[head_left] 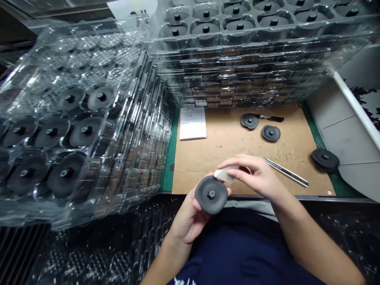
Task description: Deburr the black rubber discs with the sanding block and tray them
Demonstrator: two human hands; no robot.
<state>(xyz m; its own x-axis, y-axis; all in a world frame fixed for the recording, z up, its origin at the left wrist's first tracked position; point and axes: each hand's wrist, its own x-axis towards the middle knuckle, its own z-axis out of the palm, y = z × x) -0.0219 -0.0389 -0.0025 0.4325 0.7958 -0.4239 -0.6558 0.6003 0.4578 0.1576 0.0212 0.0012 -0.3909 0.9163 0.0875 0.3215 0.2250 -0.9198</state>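
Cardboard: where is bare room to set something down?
Bare: cardboard between the paper and left hand; also between the paper and a disc. Crowded: right half, with that disc, two more, a black tool, a slim tool and the right hand.

The one view looks from the wearer's head, forward and steeply down, over a dark blue shirt at the lower edge. It sits close above the left hand and right hand, wide enough to take in the desk, the left tray stack and the far tray stack.
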